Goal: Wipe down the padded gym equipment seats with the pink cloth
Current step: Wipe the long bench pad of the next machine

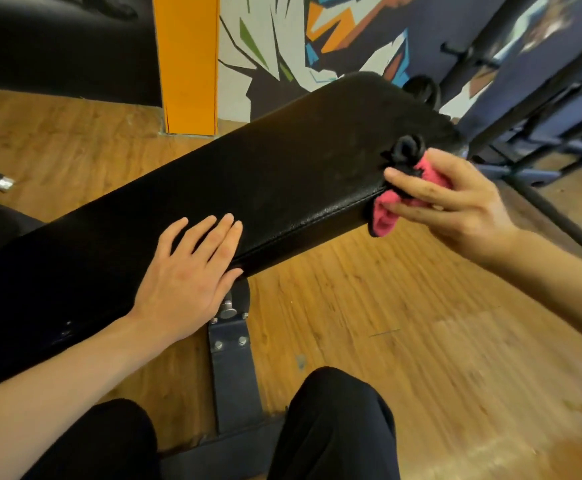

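Pink cloth [384, 216] — bunched, dark-soiled | right hand [455, 199] grips it — at padded seat [248, 181] edge

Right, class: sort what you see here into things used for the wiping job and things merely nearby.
In use:
pink cloth
black padded bench
right hand gripping the cloth
left hand flat on the pad

Merely nearby:
orange pillar
wall mural
blue frame
wooden floor

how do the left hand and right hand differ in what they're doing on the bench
The left hand lies flat with straight fingers on the black padded bench seat; the right hand curls its grip round the bunched pink cloth. The left sits mid-pad, the right at the pad's side edge. Both are bare.
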Motion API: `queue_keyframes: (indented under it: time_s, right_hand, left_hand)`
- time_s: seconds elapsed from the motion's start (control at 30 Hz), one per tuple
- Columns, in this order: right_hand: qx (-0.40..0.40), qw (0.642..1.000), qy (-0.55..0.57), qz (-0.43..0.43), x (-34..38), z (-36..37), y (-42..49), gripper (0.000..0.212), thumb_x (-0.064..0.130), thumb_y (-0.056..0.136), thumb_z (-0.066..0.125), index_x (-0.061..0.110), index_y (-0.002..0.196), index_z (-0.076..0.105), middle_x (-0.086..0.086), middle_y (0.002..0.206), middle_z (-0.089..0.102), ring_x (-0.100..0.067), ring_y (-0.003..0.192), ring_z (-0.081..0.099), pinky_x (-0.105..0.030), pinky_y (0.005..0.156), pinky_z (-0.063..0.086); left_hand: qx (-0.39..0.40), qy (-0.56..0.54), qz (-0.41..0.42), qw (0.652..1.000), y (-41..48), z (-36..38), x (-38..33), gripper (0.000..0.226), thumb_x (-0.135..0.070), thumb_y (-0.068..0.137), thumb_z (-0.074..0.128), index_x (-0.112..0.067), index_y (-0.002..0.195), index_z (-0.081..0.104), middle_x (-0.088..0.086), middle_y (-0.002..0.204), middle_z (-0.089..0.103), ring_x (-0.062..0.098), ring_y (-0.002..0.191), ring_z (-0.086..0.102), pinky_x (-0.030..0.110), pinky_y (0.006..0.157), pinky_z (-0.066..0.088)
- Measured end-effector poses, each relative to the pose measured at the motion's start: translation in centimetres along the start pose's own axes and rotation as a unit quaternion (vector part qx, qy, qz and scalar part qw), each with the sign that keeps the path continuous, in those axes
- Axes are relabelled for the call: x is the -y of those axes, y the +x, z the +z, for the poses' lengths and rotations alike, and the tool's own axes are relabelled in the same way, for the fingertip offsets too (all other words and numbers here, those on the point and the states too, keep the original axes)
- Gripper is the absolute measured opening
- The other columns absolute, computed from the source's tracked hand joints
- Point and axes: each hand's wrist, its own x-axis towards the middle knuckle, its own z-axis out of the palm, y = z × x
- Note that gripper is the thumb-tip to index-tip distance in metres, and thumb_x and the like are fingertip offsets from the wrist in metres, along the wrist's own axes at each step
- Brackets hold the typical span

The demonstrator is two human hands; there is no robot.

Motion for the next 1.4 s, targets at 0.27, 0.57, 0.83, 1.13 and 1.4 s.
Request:
queue_keyframes:
  time_s: [0.27, 0.57, 0.83, 1.13, 1.4]
  right_hand:
    - [-0.026, 0.937, -0.162, -0.308, 2.7, 5.3, 3.8, 0.034, 0.005, 0.103, 0.057, 0.010, 0.136, 0.062, -0.011, 0.144, 0.057, -0.038, 0.133, 0.053, -0.052, 0.114, 0.040]
    - [-0.039, 0.976, -0.199, -0.085, -2.6, -2.3, 1.1, 0.031, 0.005, 0.100, 0.058, 0.009, 0.129, 0.068, -0.012, 0.140, 0.060, -0.046, 0.119, 0.058, -0.054, 0.100, 0.048]
    - [0.058, 0.995, -0.084, -0.011, 11.2, 5.9, 8.1, 0.024, 0.026, 0.095, 0.055, 0.022, 0.112, 0.073, 0.003, 0.116, 0.070, -0.027, 0.100, 0.062, -0.041, 0.084, 0.053]
    - [0.059, 0.933, -0.196, 0.295, 0.7, -4.1, 8.9, 0.027, 0.019, 0.096, 0.060, 0.022, 0.119, 0.073, -0.018, 0.113, 0.072, -0.042, 0.105, 0.065, -0.050, 0.088, 0.055]
    - [0.131, 0.983, -0.105, 0.075, 13.9, 7.1, 10.5, 0.033, 0.034, 0.101, 0.047, 0.020, 0.118, 0.071, -0.002, 0.131, 0.064, -0.025, 0.118, 0.055, -0.038, 0.098, 0.047]
  left_hand:
    - [-0.015, 0.003, -0.001, 1.000, -0.1, -0.1, 0.0, 0.060, -0.038, 0.107, 0.040, -0.002, 0.156, 0.040, 0.020, 0.156, 0.049, 0.038, 0.142, 0.050, 0.057, 0.118, 0.033]
    - [-0.011, 0.010, 0.004, 1.000, -0.1, 0.3, 0.2, 0.060, -0.039, 0.109, 0.039, -0.003, 0.157, 0.039, 0.019, 0.157, 0.048, 0.037, 0.143, 0.049, 0.056, 0.118, 0.034]
    - [-0.015, 0.008, 0.004, 1.000, -0.1, 0.1, 0.2, 0.060, -0.039, 0.109, 0.039, -0.002, 0.155, 0.042, 0.020, 0.156, 0.050, 0.038, 0.141, 0.051, 0.057, 0.116, 0.035]
    - [-0.005, 0.006, 0.001, 1.000, -0.1, 0.1, 0.1, 0.060, -0.041, 0.109, 0.039, -0.005, 0.157, 0.038, 0.018, 0.156, 0.050, 0.038, 0.141, 0.051, 0.057, 0.116, 0.037]
    - [0.008, -0.024, -0.042, 0.999, -1.0, -0.6, -0.2, 0.061, -0.045, 0.108, 0.040, -0.015, 0.161, 0.035, 0.010, 0.161, 0.046, 0.032, 0.147, 0.044, 0.054, 0.123, 0.028]
